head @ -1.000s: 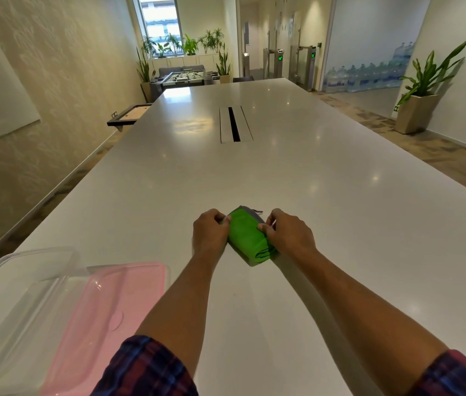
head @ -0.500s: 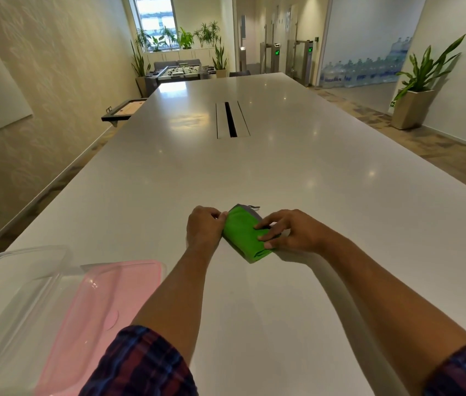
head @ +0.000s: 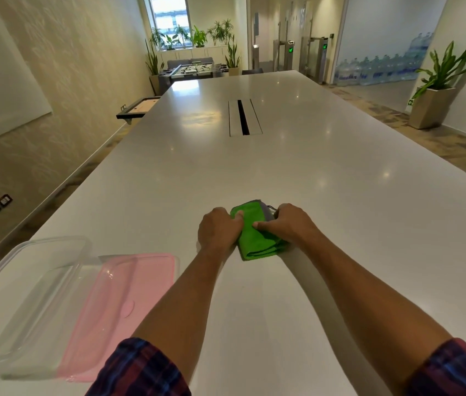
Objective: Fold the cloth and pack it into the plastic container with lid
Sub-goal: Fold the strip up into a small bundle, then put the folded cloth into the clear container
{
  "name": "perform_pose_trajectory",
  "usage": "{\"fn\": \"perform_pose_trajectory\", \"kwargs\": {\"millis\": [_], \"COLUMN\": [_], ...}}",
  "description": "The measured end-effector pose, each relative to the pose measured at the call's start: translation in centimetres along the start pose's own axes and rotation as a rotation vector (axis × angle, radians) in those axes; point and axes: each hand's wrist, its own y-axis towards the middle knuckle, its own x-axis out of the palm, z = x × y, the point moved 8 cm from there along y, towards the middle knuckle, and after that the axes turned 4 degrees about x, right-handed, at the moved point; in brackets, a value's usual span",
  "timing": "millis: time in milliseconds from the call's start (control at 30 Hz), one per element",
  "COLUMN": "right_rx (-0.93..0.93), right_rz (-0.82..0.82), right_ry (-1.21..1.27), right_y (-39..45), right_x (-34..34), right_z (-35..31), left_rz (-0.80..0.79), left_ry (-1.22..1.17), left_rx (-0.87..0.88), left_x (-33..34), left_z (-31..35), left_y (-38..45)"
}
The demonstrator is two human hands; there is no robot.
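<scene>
A green cloth [head: 254, 244], folded into a small thick bundle with a grey edge, lies on the white table [head: 311, 181] in front of me. My left hand [head: 218, 231] grips its left side, thumb on top. My right hand [head: 291, 222] holds its right side, thumb pressed on the green top. A clear plastic container [head: 26, 298] stands open at the near left corner of the table. Its pink lid [head: 120, 307] lies flat beside the container, on its right.
A cable slot [head: 244, 117] is cut into the table's middle, far ahead. The table's left edge runs close to the container. A potted plant [head: 437, 90] stands on the floor at the far right.
My right hand went from flat fingers over the cloth to a closed grip on its right side. The cloth now lies straighter between both hands.
</scene>
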Motion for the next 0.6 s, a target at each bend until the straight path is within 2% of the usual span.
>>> {"fn": "perform_pose_trajectory", "kwargs": {"millis": [167, 267, 433, 600], "right_rx": [0.09, 0.087, 0.041, 0.037], "right_rz": [-0.161, -0.169, -0.126, -0.152], "right_ry": [0.324, 0.462, 0.601, 0.949], "right_y": [0.1, -0.3, -0.5, -0.5], "right_x": [1.7, 2.1, 1.5, 1.8], "right_z": [-0.5, -1.1, -3.1, -6.4], "left_rz": [-0.163, -0.222, -0.22, -0.11], "left_ry": [-0.152, -0.305, -0.497, -0.431], "left_rx": [-0.019, -0.053, -0.106, -0.06], "left_x": [0.5, 0.5, -1.0, -4.5], "left_z": [-0.4, -0.7, -1.5, -1.5], "left_y": [0.4, 0.4, 0.8, 1.9]}}
